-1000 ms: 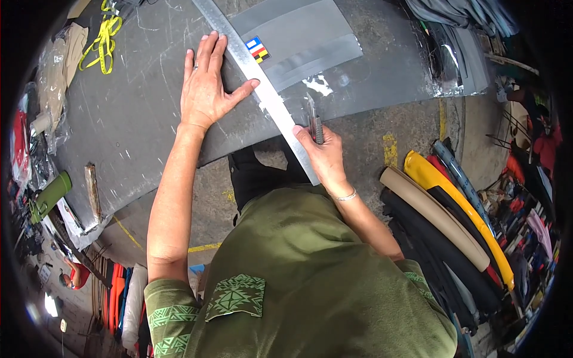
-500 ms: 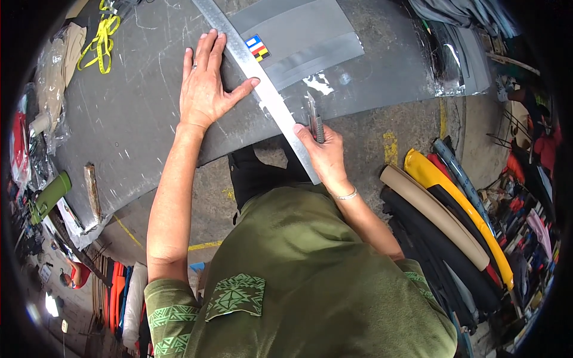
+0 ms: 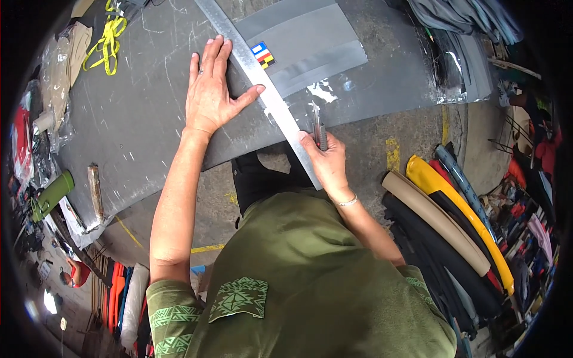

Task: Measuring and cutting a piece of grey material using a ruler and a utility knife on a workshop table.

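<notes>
"Where's the ruler (image 3: 279,109)?"
"On the tabletop (image 3: 134,113), overhanging its edge; the left grip (image 3: 210,100) lies spread, thumb on the ruler."
"The right grip (image 3: 330,166)?"
"Holding the cutter (image 3: 323,138), thumb at the ruler."

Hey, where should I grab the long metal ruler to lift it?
Probably pinch the metal ruler at its near end: flat and narrow, it juts past the edge of the table, so both faces look reachable there. Come from the right, where the right hand is.
</notes>
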Tool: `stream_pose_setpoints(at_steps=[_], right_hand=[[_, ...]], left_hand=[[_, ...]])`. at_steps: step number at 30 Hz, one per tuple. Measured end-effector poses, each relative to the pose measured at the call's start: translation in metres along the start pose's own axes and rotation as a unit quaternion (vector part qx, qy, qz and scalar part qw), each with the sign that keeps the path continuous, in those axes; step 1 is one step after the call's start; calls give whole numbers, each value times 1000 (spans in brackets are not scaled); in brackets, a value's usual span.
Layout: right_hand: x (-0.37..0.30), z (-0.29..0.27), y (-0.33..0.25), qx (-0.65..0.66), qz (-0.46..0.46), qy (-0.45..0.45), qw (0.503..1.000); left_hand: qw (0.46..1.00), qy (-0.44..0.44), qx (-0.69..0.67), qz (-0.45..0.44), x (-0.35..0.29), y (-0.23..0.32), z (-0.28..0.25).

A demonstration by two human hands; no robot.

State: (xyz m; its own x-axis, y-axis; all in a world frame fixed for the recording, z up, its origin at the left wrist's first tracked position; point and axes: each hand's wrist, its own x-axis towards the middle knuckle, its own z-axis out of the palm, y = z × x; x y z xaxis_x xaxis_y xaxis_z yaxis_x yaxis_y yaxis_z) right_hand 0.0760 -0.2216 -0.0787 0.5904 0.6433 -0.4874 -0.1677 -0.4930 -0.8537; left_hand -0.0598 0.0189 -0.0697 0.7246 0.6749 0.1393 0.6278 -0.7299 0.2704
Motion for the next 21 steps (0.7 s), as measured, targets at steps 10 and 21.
stream_pose_setpoints(at_steps=[10,21], right_hand=[[-1,-1,-4,-16,14,1,1000],[-1,-1,-6,-10,12,2,1000]], left_hand=[[1000,0,0,2,1,0,-1],[1000,2,11,3,0,-1,1]])
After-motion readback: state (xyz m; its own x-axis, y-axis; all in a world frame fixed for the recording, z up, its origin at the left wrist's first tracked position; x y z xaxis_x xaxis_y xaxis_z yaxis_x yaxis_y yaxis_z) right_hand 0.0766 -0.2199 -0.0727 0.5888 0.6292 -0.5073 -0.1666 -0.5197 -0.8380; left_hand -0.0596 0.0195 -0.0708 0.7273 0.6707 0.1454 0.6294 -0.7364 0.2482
